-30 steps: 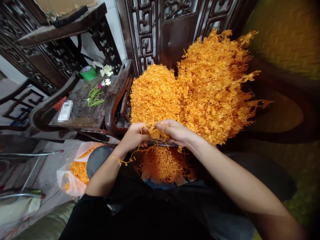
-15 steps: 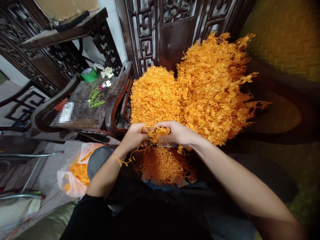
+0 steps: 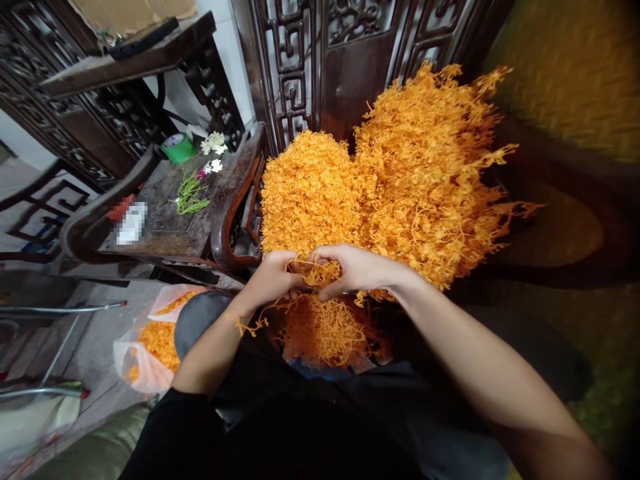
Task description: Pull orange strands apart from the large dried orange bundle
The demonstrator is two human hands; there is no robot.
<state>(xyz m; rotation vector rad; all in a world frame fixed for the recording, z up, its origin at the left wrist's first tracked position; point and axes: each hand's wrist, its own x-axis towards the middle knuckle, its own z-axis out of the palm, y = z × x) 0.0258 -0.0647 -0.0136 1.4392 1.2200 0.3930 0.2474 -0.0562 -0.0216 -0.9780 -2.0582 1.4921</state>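
Close together in front of my lap, both hands work on a tangled orange sprig [image 3: 323, 272] with thin curly strands. My left hand [image 3: 273, 277] is closed, pinching one side of it. My right hand [image 3: 363, 268] curls its thumb and fingers round the other side. A loose strand [image 3: 250, 325] trails over my left wrist. Just beyond my hands rises a dense heap of orange sprigs [image 3: 310, 193], and a taller, looser heap [image 3: 425, 180] stands to its right. Below my hands, between my legs, lies another orange pile [image 3: 327, 330] with something blue at its lower edge.
On the dark wooden chair [image 3: 165, 233] at left lie green tape [image 3: 179, 148], white flowers [image 3: 214, 143] and green stems [image 3: 193, 192]. A clear plastic bag [image 3: 150, 373] of orange pieces stands on the floor beside my left knee. Carved wooden panels [image 3: 355, 73] rise behind the heaps.
My right thumb has moved down and away from the fingers, opening the grip a little round the sprig. The clump has shifted slightly. Both hands stay in nearly the same place.
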